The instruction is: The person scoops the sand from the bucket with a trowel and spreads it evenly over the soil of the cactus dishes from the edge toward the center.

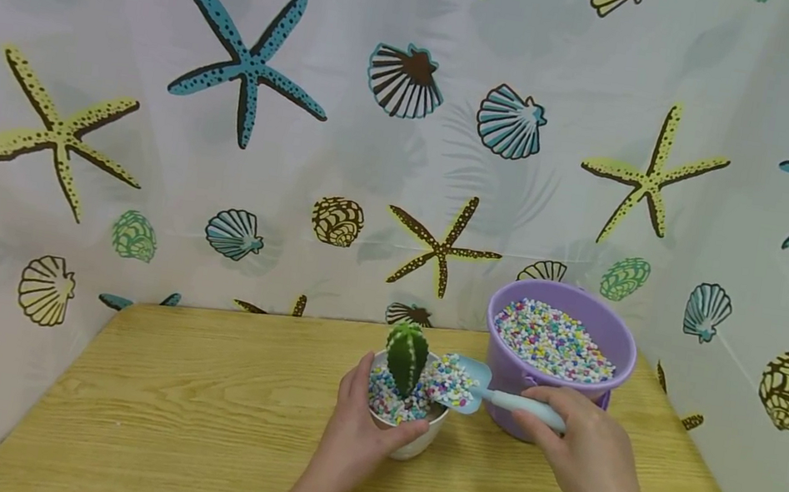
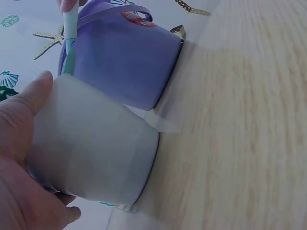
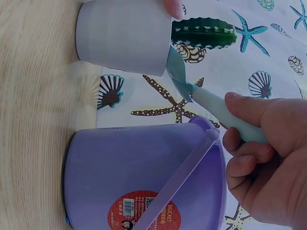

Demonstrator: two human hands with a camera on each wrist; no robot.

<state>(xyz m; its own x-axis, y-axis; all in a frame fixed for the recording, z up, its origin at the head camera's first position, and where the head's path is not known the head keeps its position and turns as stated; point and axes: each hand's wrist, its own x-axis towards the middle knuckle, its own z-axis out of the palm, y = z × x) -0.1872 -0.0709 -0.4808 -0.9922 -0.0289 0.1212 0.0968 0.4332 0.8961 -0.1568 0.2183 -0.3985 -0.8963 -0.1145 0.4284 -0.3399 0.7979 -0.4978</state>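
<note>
While the loaded scoop, gripped by the right hand, sits at the pot rim, lower centre of the head view, a slow tilt should limit spills; the left hand, curled round the pot, should brace it, clear of the bucket.

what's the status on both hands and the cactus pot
Left hand holding white pot. Right hand gripping loaded scoop at pot's rim. Possible obstacle: cactus, close beside scoop.
</note>
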